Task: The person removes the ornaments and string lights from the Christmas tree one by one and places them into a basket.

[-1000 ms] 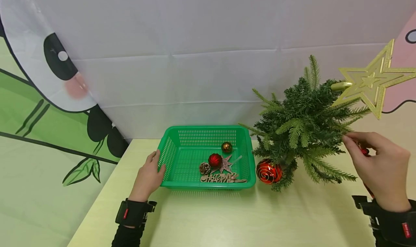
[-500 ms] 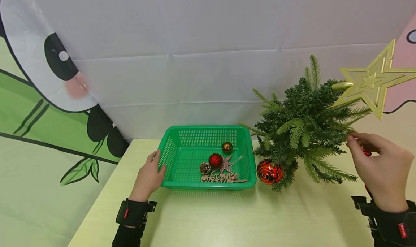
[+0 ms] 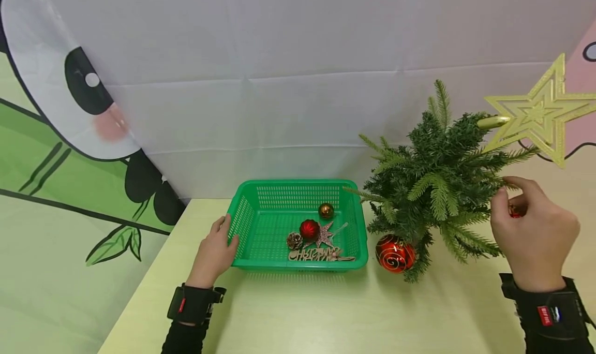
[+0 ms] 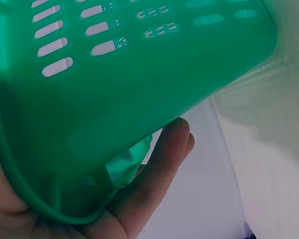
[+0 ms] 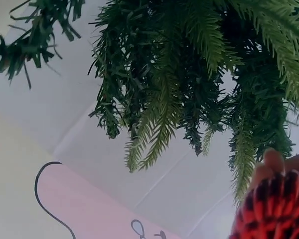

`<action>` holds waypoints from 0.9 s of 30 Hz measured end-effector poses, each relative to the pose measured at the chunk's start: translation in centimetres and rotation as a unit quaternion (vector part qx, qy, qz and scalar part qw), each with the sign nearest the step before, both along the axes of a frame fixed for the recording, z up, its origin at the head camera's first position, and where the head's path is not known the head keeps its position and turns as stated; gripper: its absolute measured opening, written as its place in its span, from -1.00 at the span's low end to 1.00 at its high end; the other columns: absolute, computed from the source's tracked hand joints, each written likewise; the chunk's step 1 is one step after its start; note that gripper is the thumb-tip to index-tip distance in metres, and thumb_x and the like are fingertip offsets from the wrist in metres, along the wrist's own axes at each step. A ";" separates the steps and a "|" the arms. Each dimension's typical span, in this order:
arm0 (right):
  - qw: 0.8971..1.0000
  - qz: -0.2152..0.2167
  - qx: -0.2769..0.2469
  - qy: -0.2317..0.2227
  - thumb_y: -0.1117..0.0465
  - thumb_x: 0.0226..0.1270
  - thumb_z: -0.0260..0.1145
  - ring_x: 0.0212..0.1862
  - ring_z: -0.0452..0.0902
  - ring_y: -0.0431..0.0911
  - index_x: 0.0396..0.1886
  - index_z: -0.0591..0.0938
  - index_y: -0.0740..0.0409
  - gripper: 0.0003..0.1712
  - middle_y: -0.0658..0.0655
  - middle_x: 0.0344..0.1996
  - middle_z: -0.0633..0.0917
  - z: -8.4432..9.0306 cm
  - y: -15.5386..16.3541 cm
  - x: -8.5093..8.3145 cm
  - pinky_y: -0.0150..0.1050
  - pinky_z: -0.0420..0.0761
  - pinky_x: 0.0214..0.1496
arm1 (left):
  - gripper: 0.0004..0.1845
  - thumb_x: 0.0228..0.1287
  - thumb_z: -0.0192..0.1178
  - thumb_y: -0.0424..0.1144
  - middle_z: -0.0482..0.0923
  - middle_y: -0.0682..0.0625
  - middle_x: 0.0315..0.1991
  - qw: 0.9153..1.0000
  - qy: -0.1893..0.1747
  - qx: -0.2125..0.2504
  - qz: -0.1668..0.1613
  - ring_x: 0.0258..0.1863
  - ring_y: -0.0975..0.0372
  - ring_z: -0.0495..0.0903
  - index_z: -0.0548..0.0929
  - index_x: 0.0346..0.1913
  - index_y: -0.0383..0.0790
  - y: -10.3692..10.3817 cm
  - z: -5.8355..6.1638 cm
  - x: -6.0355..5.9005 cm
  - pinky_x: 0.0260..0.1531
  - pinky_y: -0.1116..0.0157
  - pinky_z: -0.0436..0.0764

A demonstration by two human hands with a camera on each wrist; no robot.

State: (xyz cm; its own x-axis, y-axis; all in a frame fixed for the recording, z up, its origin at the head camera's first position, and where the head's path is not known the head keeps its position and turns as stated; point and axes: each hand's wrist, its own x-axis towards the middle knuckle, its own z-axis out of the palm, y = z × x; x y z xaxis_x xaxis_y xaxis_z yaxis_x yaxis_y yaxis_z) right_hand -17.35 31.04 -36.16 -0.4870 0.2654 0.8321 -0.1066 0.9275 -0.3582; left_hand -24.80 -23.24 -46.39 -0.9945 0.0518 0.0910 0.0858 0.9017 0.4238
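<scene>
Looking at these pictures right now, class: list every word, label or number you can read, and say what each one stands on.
"CHRISTMAS", barely legible: wooden cut-out lettering lying in the green basket; any word above it is too small to read.
Red tag on the left wristband: print too small to read.
Red tag on the right wristband: white print too blurred to read.

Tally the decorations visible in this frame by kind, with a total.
Red baubles: 3 — one in the basket, one hanging on the tree, one pinched in the right hand.
Bronze bauble: 1
Pinecone: 1
Stars: 2 — gold topper, glitter star.
Wooden lettering: 1
Total: 8
</scene>
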 end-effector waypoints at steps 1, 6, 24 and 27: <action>1.000 -0.003 0.010 0.007 0.22 0.45 0.13 -0.64 0.15 -0.53 -0.05 0.77 0.39 -0.61 0.38 -0.64 0.66 0.0 0.0 -0.1 -0.45 0.08 -0.54 | -0.29 0.62 -0.01 -0.22 0.06 -0.50 0.56 1.000 0.001 -0.001 0.000 0.20 -0.38 0.56 0.02 0.62 -0.49 0.0 0.0 0.0 0.18 -0.27 0.52; 0.999 -0.012 0.042 0.031 0.17 0.47 0.05 -0.71 0.35 0.16 -0.16 0.79 0.39 -0.55 0.38 -0.64 0.65 0.1 -0.1 -0.2 -0.35 0.04 -0.58 | -0.29 0.62 -0.01 -0.22 0.06 -0.50 0.56 1.000 0.006 -0.003 0.000 0.15 -0.37 0.59 0.02 0.62 -0.50 0.0 0.1 -0.1 0.14 -0.26 0.54; 0.962 0.199 0.043 -0.181 0.39 0.49 0.18 -0.62 0.37 -0.48 -0.18 0.73 0.21 -0.81 -0.34 -0.62 0.52 2.9 4.2 0.5 -0.44 0.23 -0.60 | -0.29 0.61 0.02 -0.22 0.09 -0.51 0.54 1.000 0.013 -0.004 -0.001 0.15 -0.36 0.59 0.05 0.61 -0.51 0.1 0.0 0.0 0.14 -0.26 0.56; 0.952 0.213 0.089 -0.202 0.41 0.49 0.18 -0.63 0.34 -0.43 -0.19 0.72 0.18 -0.81 -0.28 -0.63 0.51 3.1 5.1 0.1 -0.42 0.19 -0.61 | -0.29 0.62 0.01 -0.22 0.08 -0.51 0.55 1.000 0.008 -0.003 -0.001 0.18 -0.36 0.58 0.04 0.61 -0.50 0.1 0.1 0.1 0.17 -0.26 0.55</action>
